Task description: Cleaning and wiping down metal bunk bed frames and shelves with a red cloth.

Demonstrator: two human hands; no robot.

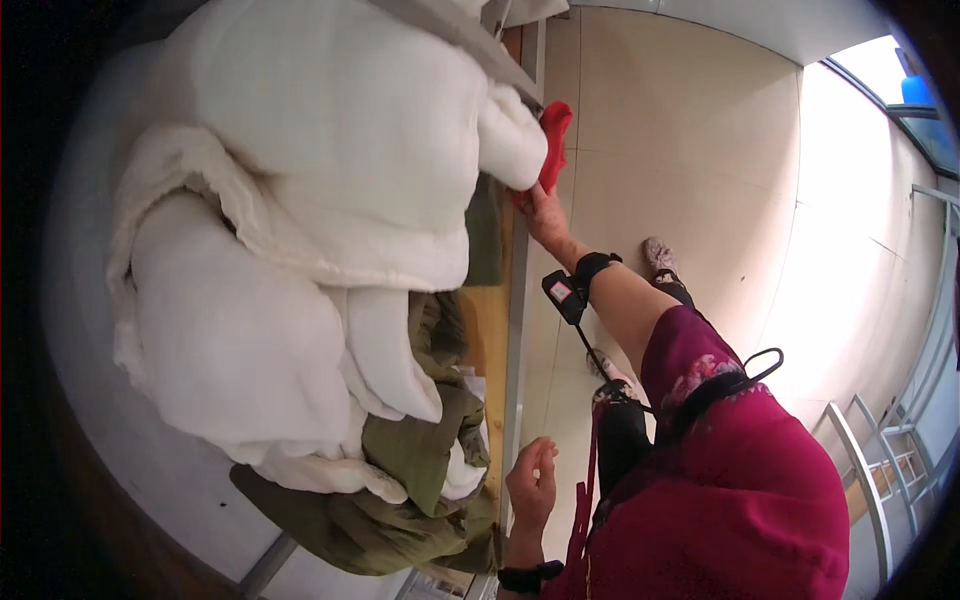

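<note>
My right hand point(541, 208) reaches to the table's edge, with a red cloth item point(556, 142) in its grasp; the fingers are partly hidden beside thick white padding point(517, 142). Loosely curled and seemingly empty, my left hand point(532, 476) is beside the same edge, lower in the view. Large, bulky folds of white padding or quilted fabric point(360, 135) cover much of the table. Olive-green fabric point(412, 442) lies under and beside the white folds. A grey strip point(472, 45) crosses the top of the pile.
The wooden tabletop point(484, 322) has a metal edge point(517, 337) along my side. Pale floor tiles point(675, 135) lie beyond it, where my feet are. Metal frames point(862, 480) stand at the lower right. A black device and straps are on my right arm.
</note>
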